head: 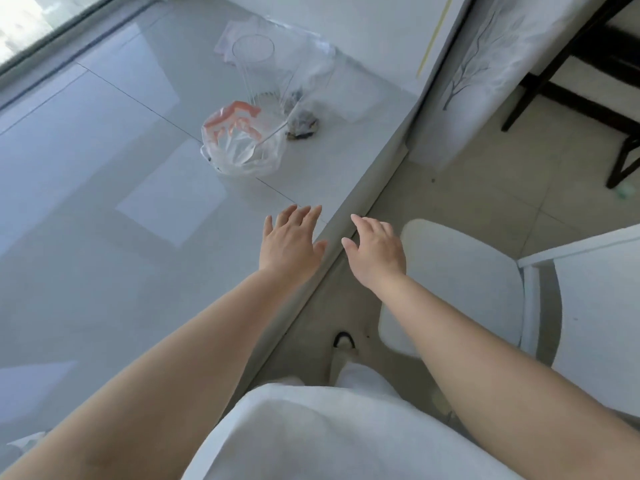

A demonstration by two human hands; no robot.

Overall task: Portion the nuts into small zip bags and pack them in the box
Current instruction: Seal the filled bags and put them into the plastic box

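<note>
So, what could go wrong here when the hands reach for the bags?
1. The clear cup stands tall among the bags and could tip if bumped.
2. The open plastic bag looks floppy; its contents may spill when grabbed.
3. The nuts lie near the table edge and might roll off.

On the table [104, 202], which fills the left and centre of the frame, a plastic bag [242, 140] sits just above centre. A clear container [258, 69] stands directly behind it, toward the top, and a bag of nuts [301, 123] lies just right of both, touching the container's base. The left hand [289, 242] hovers over the table's near right edge, below the bags; the right hand [375, 249] is just beside it, past the edge. A stool [457, 289] stands at lower right, a chair [588, 81] at upper right.
</note>
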